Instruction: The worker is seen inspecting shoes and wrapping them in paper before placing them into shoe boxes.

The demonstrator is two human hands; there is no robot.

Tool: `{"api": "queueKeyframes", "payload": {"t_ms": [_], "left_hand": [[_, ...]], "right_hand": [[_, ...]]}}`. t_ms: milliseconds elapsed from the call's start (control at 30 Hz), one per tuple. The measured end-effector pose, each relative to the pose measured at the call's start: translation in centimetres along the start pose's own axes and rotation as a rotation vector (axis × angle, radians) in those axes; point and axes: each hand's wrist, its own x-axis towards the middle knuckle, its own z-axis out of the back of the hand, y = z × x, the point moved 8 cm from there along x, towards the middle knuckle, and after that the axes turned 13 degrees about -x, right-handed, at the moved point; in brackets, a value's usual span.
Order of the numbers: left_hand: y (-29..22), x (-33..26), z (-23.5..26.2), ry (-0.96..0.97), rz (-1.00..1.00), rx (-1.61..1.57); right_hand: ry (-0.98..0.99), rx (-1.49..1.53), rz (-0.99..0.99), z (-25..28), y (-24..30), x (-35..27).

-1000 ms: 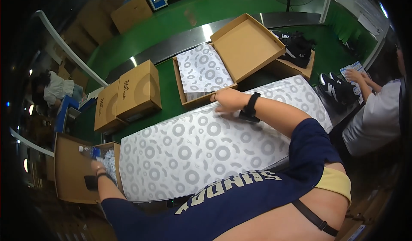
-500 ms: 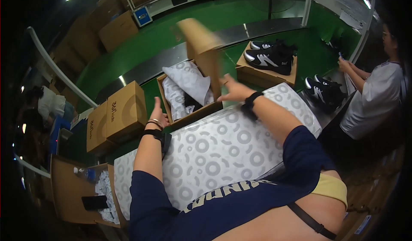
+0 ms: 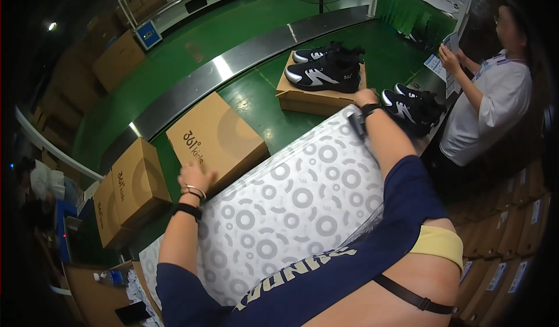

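A closed brown cardboard shoebox (image 3: 218,135) lies in front of me on the green surface. My left hand (image 3: 196,178) rests on its near left corner with fingers spread and the palm low. Farther right, a pair of black and white sneakers (image 3: 326,73) stands on another shoebox (image 3: 308,103). At that box's near right corner is my right hand (image 3: 365,98), apparently touching it; its fingers are mostly hidden. Between my arms lies a stack of white wrapping paper (image 3: 291,204) printed with grey rings.
Two closed shoeboxes (image 3: 137,178) stand at left. Another pair of sneakers (image 3: 413,108) sits at right, beside a person (image 3: 489,105) holding papers. An open carton (image 3: 96,295) with a bottle, a phone and paper bits is at lower left. A metal strip (image 3: 186,85) runs behind.
The open shoebox with the paper-wrapped contents is now closed. My right hand has left it and moved right to the box under the sneakers. My left hand stays by the closed box.
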Motion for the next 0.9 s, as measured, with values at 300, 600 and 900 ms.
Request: {"api": "queueKeyframes", "payload": {"t_ms": [300, 600, 900], "left_hand": [[0.4, 0.0, -3.3, 0.132, -0.011, 0.123], [6.4, 1.2, 1.7, -0.091, 0.171, 0.104], [-3.1, -6.7, 4.3, -0.117, -0.216, -0.394]], "right_hand": [[0.517, 0.298, 0.438, -2.4, 14.7, -3.5], [0.315, 1.031, 0.765, -1.4, 30.3, -27.3], [-0.054, 0.604, 1.092, 7.7, 37.5, -26.0]]}}
